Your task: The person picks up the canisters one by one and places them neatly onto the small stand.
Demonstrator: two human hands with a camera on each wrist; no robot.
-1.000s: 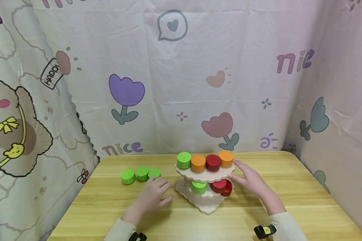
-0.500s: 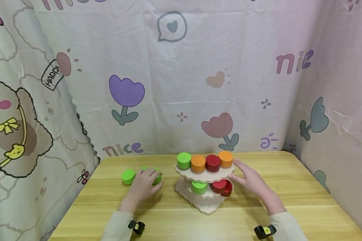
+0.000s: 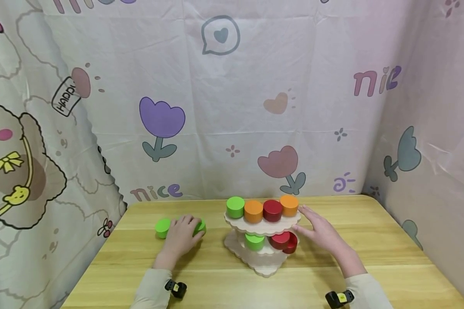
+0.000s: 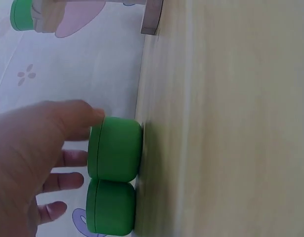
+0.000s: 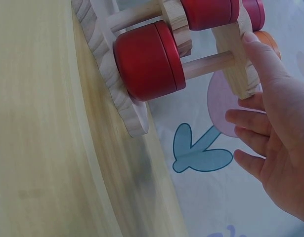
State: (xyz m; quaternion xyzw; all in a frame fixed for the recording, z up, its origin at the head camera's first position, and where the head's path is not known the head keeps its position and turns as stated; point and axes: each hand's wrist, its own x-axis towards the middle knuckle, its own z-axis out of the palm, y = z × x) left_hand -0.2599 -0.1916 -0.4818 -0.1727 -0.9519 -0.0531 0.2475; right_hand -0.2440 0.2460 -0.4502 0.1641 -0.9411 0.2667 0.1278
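My left hand (image 3: 180, 236) reaches over a row of green wooden cylinders (image 3: 163, 228) on the table. In the left wrist view the thumb lies at the top edge of the nearer green cylinder (image 4: 117, 149), and the fingers go behind it; another green cylinder (image 4: 112, 207) stands against it. A pale wooden tiered stand (image 3: 264, 226) with scalloped edges carries green, orange and red cylinders. At its right, my right hand (image 3: 322, 231) holds the upper tier's edge, thumb on the near side, index finger behind. A red cylinder (image 5: 149, 61) sits low on the stand there.
The wooden table (image 3: 236, 292) meets a printed cloth backdrop (image 3: 224, 107) behind, with more cloth at both sides. A black wrist camera (image 3: 176, 289) sits on the left sleeve, and another camera (image 3: 339, 298) on the right sleeve.
My left hand has moved left and away from me, from beside the stand onto the green cylinders, and covers part of them. My right hand and the stand stay put.
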